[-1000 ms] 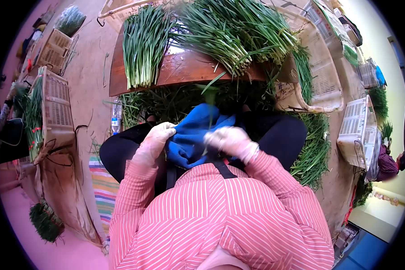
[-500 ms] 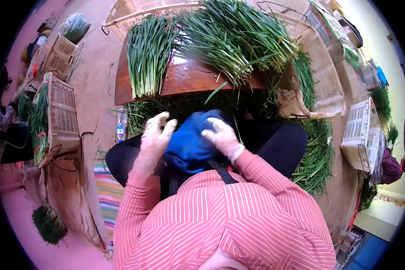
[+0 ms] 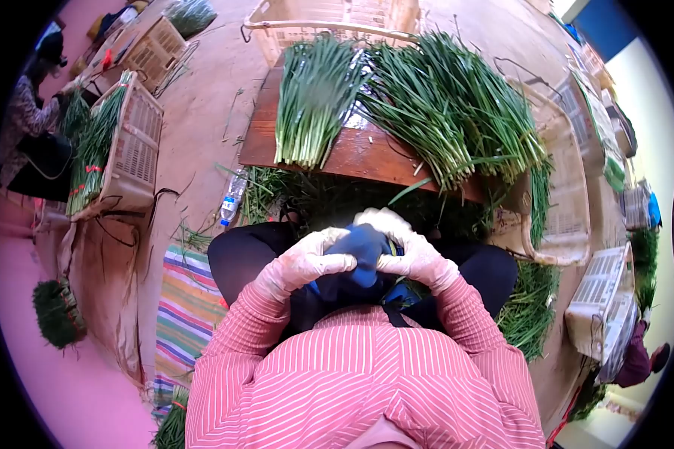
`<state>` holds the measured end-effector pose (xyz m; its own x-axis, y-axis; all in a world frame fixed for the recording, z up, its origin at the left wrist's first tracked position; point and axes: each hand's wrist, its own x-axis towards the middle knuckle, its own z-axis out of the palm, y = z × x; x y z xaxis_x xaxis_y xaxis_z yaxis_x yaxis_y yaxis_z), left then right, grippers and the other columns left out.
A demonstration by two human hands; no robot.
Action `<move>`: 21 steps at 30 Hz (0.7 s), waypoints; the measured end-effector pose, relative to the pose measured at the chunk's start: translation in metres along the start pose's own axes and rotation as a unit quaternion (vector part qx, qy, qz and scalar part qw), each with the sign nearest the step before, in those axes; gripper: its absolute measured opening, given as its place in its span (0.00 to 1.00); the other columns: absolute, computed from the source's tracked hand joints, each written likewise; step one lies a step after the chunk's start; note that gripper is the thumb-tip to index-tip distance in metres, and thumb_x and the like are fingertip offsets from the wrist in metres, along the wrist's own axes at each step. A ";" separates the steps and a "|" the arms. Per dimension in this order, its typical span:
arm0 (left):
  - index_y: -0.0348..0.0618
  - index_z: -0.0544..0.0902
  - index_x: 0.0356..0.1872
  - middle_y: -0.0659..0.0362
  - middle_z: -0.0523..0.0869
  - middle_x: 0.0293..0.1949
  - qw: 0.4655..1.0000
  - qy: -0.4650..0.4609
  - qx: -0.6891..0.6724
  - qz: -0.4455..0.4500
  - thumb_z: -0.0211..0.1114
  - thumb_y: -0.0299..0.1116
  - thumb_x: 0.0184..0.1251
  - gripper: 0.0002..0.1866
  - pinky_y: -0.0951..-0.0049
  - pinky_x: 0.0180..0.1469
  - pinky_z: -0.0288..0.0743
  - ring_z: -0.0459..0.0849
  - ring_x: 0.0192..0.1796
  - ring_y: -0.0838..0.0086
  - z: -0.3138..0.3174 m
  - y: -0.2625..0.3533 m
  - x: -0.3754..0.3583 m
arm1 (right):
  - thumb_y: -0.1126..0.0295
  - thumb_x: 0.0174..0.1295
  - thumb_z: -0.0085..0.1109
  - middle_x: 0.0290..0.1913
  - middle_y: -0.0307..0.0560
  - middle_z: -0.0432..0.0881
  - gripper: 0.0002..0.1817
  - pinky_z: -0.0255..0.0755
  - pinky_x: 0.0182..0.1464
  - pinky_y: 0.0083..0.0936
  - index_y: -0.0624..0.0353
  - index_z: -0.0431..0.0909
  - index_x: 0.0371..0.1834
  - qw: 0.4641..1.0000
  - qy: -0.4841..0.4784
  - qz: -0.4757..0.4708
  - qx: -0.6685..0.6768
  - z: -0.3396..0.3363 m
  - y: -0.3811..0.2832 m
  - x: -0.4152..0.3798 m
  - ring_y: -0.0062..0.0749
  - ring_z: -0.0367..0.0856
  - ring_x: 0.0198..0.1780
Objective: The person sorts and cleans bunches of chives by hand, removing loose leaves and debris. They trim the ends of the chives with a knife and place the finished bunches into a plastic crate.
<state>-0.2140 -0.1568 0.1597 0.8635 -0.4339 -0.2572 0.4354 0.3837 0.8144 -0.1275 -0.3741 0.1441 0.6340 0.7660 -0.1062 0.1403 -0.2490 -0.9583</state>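
Note:
In front of my lap I hold a bunched blue cloth between both gloved hands. My left hand, in a pale thin glove, is closed on its left side. My right hand, gloved the same way, grips the opposite side, its upper fingers blurred by motion. Just beyond stands a brown wooden board. It bears a neat bundle of green chives on the left and a larger, looser heap of chives on the right.
A pale plastic crate stands behind the board, another crate at its right. A water bottle lies left of my knee near a striped mat. Loose chives cover the floor at right. Another person is at far left.
My hands, apart around the cloth before, have come together on it and squeezed it into a smaller bunch. The view has shifted, so the board appears farther right.

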 end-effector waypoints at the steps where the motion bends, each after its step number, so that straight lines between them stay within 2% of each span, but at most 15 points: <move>1: 0.35 0.78 0.52 0.61 0.81 0.48 0.999 0.028 -0.009 0.017 0.61 0.26 0.63 0.16 0.76 0.57 0.69 0.76 0.50 0.79 0.000 0.003 0.000 | 0.61 0.59 0.65 0.54 0.46 0.78 0.30 0.66 0.61 0.27 0.65 0.70 0.61 0.961 -0.051 0.141 0.233 0.005 0.000 0.001 0.32 0.75 0.56; 2: 0.35 0.78 0.52 0.60 0.81 0.48 0.993 0.088 0.037 0.072 0.60 0.25 0.63 0.15 0.76 0.57 0.69 0.76 0.50 0.79 -0.002 0.002 0.003 | 0.63 0.66 0.59 0.44 0.37 0.81 0.19 0.71 0.51 0.19 0.66 0.76 0.52 0.922 -0.001 0.151 0.356 0.007 -0.005 0.000 0.20 0.77 0.44; 3: 0.36 0.78 0.51 0.60 0.81 0.48 0.977 0.149 0.082 0.126 0.60 0.24 0.63 0.15 0.76 0.57 0.69 0.76 0.50 0.79 -0.005 0.000 0.006 | 0.64 0.66 0.58 0.42 0.39 0.81 0.17 0.72 0.47 0.18 0.67 0.76 0.50 0.903 0.072 0.139 0.401 0.015 -0.016 0.006 0.19 0.77 0.41; 5: 0.34 0.74 0.54 0.59 0.80 0.49 0.966 0.189 -0.032 0.171 0.58 0.23 0.65 0.16 0.75 0.57 0.69 0.77 0.50 0.78 -0.003 -0.003 0.019 | 0.62 0.66 0.57 0.45 0.40 0.80 0.19 0.70 0.53 0.20 0.67 0.75 0.52 0.910 0.154 0.103 0.370 0.024 -0.031 0.018 0.21 0.76 0.45; 7: 0.34 0.72 0.55 0.58 0.80 0.49 0.950 0.218 -0.077 0.210 0.55 0.26 0.67 0.16 0.75 0.58 0.70 0.78 0.50 0.76 -0.005 0.001 0.036 | 0.60 0.62 0.61 0.52 0.43 0.77 0.26 0.64 0.60 0.23 0.67 0.71 0.58 0.924 0.139 -0.044 0.353 0.034 -0.039 0.040 0.25 0.73 0.53; 8: 0.34 0.71 0.56 0.57 0.81 0.49 0.929 0.212 -0.177 0.247 0.55 0.28 0.68 0.17 0.73 0.58 0.69 0.78 0.50 0.76 -0.005 -0.005 0.046 | 0.60 0.56 0.67 0.60 0.45 0.71 0.37 0.57 0.66 0.25 0.66 0.62 0.66 0.948 0.101 -0.073 0.293 0.034 -0.028 0.049 0.28 0.68 0.60; 9: 0.37 0.68 0.60 0.58 0.76 0.53 0.936 0.171 -0.229 0.206 0.53 0.32 0.69 0.20 0.72 0.62 0.65 0.74 0.55 0.75 -0.010 -0.008 0.052 | 0.62 0.50 0.73 0.64 0.44 0.67 0.46 0.54 0.68 0.26 0.63 0.57 0.69 0.958 0.185 -0.083 0.200 0.048 -0.010 0.049 0.29 0.65 0.63; 11: 0.37 0.70 0.59 0.59 0.78 0.50 0.938 0.186 -0.230 0.179 0.55 0.34 0.72 0.19 0.73 0.62 0.64 0.75 0.54 0.76 0.002 -0.002 0.062 | 0.71 0.51 0.71 0.64 0.44 0.66 0.45 0.54 0.68 0.25 0.60 0.53 0.72 0.961 0.235 -0.073 0.125 0.060 -0.007 0.055 0.29 0.64 0.65; 12: 0.40 0.67 0.63 0.57 0.75 0.56 0.969 0.106 -0.099 0.202 0.53 0.38 0.73 0.22 0.74 0.62 0.65 0.72 0.58 0.75 -0.018 -0.005 0.066 | 0.80 0.55 0.65 0.64 0.44 0.67 0.44 0.59 0.66 0.26 0.57 0.50 0.74 0.937 0.197 -0.047 0.285 0.055 -0.002 0.064 0.29 0.65 0.65; 13: 0.39 0.67 0.64 0.56 0.76 0.57 0.986 0.064 -0.060 0.139 0.53 0.41 0.73 0.24 0.74 0.62 0.65 0.73 0.59 0.75 -0.027 0.014 0.062 | 0.85 0.58 0.58 0.64 0.44 0.67 0.43 0.63 0.64 0.25 0.56 0.48 0.75 0.930 0.207 -0.021 0.303 0.047 0.006 0.069 0.29 0.68 0.63; 15: 0.38 0.70 0.63 0.55 0.77 0.58 0.994 0.068 0.078 0.034 0.53 0.42 0.74 0.23 0.74 0.63 0.66 0.73 0.60 0.77 -0.072 0.055 0.058 | 0.85 0.59 0.57 0.63 0.44 0.68 0.42 0.64 0.64 0.26 0.56 0.48 0.75 0.933 0.232 0.002 0.276 0.027 0.001 0.075 0.30 0.69 0.61; 16: 0.39 0.72 0.62 0.55 0.79 0.58 0.955 0.155 0.221 0.120 0.54 0.41 0.73 0.23 0.71 0.63 0.66 0.74 0.60 0.73 -0.086 0.072 0.060 | 0.84 0.60 0.56 0.64 0.45 0.67 0.43 0.64 0.64 0.26 0.55 0.45 0.76 0.941 0.249 -0.023 0.228 0.018 -0.007 0.082 0.30 0.68 0.62; 17: 0.41 0.74 0.61 0.54 0.80 0.57 0.881 0.237 0.357 0.201 0.56 0.41 0.71 0.22 0.69 0.64 0.67 0.75 0.61 0.69 -0.103 0.087 0.065 | 0.82 0.58 0.59 0.63 0.49 0.68 0.45 0.65 0.63 0.29 0.56 0.43 0.76 0.941 0.269 -0.051 0.198 0.011 -0.007 0.093 0.33 0.70 0.61; 19: 0.53 0.74 0.62 0.53 0.75 0.63 0.683 0.202 0.620 0.329 0.59 0.39 0.68 0.22 0.60 0.67 0.62 0.70 0.66 0.55 -0.171 0.101 0.099 | 0.79 0.54 0.63 0.60 0.54 0.69 0.49 0.66 0.61 0.32 0.58 0.42 0.76 0.948 0.283 -0.062 -0.134 0.001 -0.032 0.114 0.39 0.71 0.59; 21: 0.66 0.74 0.62 0.52 0.66 0.69 0.600 0.183 0.724 0.286 0.60 0.39 0.65 0.23 0.51 0.70 0.55 0.61 0.69 0.42 -0.204 0.098 0.131 | 0.74 0.50 0.67 0.59 0.58 0.69 0.48 0.69 0.58 0.34 0.57 0.49 0.75 0.892 0.269 -0.179 -0.315 0.001 -0.031 0.147 0.50 0.70 0.59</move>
<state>-0.0065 -0.0100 0.0994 0.8800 -0.2586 0.3985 -0.4077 -0.8417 0.3540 -0.0395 -0.2532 0.1576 0.7131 0.5095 0.4816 0.6987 -0.4594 -0.5485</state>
